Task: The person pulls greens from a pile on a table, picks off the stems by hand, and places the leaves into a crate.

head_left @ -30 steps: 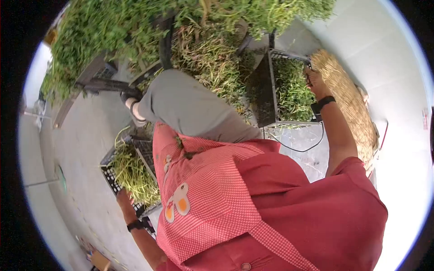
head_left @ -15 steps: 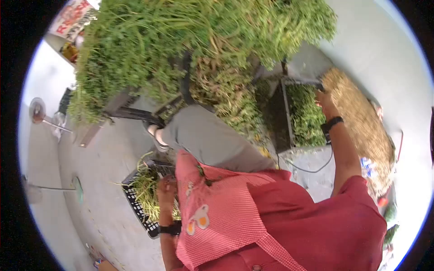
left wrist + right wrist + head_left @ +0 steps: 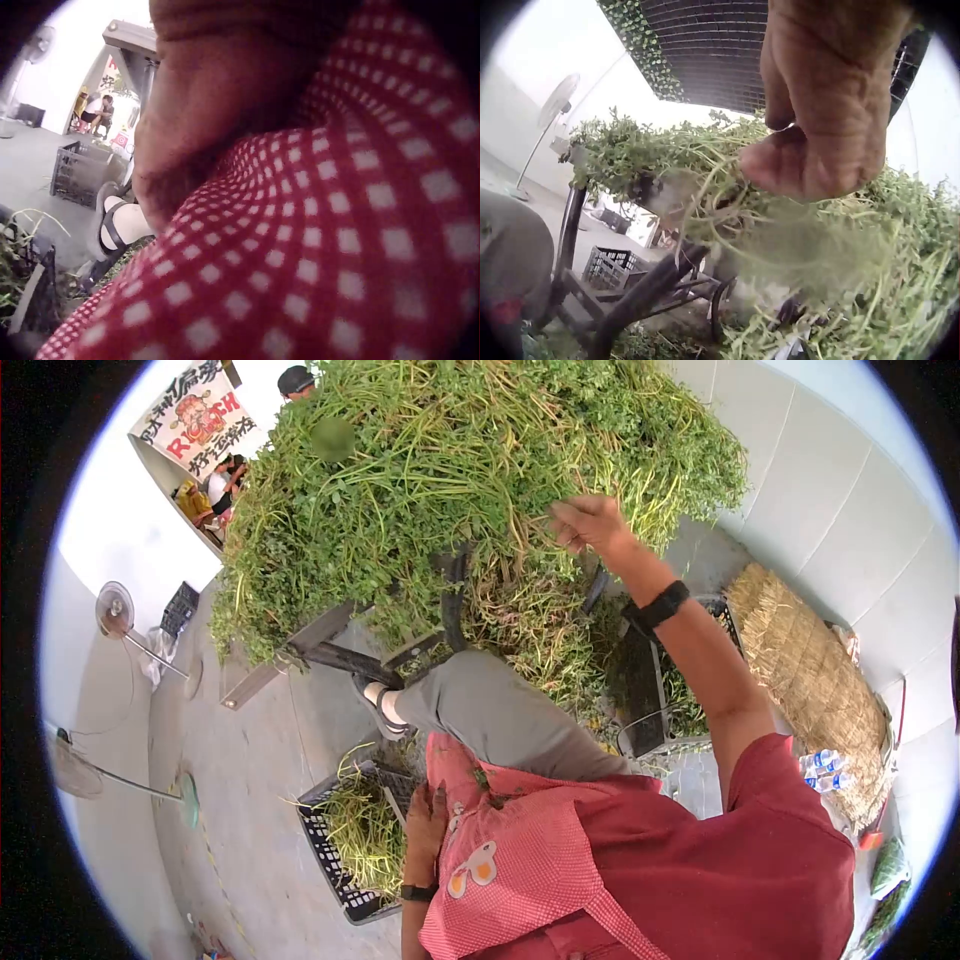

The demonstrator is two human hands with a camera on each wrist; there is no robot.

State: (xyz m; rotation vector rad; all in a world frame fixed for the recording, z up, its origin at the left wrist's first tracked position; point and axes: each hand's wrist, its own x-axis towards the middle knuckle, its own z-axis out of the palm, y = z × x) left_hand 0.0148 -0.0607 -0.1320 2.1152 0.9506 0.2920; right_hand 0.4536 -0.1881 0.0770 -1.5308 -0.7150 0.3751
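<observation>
In the head view my right hand [image 3: 592,525] is over the front edge of a large heap of green leafy stems [image 3: 430,470], fingers loosely bent. The right wrist view shows the thumb and fingers of that hand [image 3: 825,112] close together above the stems [image 3: 705,161], nothing visible between them. My left hand [image 3: 426,828] rests against the red checked apron [image 3: 500,840], beside a black crate [image 3: 322,855] holding loose yellowish-green stems [image 3: 365,840]. In the left wrist view the hand [image 3: 210,105] lies against the apron cloth [image 3: 300,247], fingertips hidden.
Another black crate [image 3: 640,695] with greens stands at the right, beside a rolled straw mat [image 3: 800,660]. Cut stems [image 3: 525,610] lie beneath the heap. Standing fans [image 3: 116,610] are at the left; people [image 3: 222,485] are in the far background. Water bottles [image 3: 825,770] are by the mat.
My right hand has moved from the right crate up to the heap. My left hand has left the lower crate and come against the apron. The view has shifted, showing more of the heap.
</observation>
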